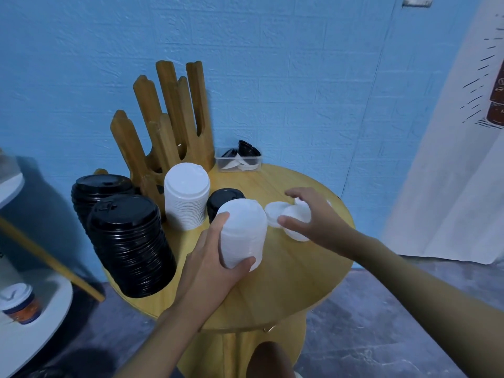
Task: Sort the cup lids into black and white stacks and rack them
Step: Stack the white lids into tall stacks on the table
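Note:
My left hand (215,266) grips a stack of white lids (242,230) held just above the round wooden table (286,282). To its right, my right hand (313,214) reaches down over several loose white lids (275,211) lying on the table, its fingers curled around one of them. A tall white lid stack (186,195) stands behind, with a short black stack (222,199) beside it. Two tall black lid stacks (128,241) (101,186) stand at the left. The wooden rack (169,118) rises at the back and looks empty.
A clear plastic box (238,159) with black and white lids sits at the table's back edge by the blue wall. A lidded paper cup (19,302) stands on a white surface at the far left. A slanted wooden bar (51,259) runs between the two.

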A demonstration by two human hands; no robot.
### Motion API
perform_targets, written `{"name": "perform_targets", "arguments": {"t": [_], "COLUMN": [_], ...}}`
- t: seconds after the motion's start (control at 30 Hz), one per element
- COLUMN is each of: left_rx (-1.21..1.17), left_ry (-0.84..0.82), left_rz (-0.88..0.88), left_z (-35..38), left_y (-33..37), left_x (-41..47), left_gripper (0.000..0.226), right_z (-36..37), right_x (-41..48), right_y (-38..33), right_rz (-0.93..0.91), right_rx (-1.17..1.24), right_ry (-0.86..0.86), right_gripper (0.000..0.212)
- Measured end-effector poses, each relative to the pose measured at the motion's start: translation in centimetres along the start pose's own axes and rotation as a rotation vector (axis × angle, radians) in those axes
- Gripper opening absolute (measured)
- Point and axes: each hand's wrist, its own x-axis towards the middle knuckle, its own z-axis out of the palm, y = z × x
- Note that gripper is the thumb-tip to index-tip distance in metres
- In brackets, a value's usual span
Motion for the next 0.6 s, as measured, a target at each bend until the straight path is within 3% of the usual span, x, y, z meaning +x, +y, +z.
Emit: {"name": "perform_targets", "arguments": {"t": [0.13, 0.6], "left_rx": [0.016, 0.027], "left_ry": [-0.013, -0.021], "left_rz": [0.009, -0.013], "left_z": [-0.1, -0.1], "left_y": [0.0, 0.5], "left_x": [0.0, -0.3], "left_gripper": [0.093, 0.093], "right_z": [-0.8, 0.3], "right_x": [-0.1, 1.3], "right_y": [3.3, 3.9], "right_rz": [0.077, 0.106], "right_rx": [-0.368, -0.344], "right_ry": [-0.072, -0.120], "right_gripper": [0.092, 0.087]}}
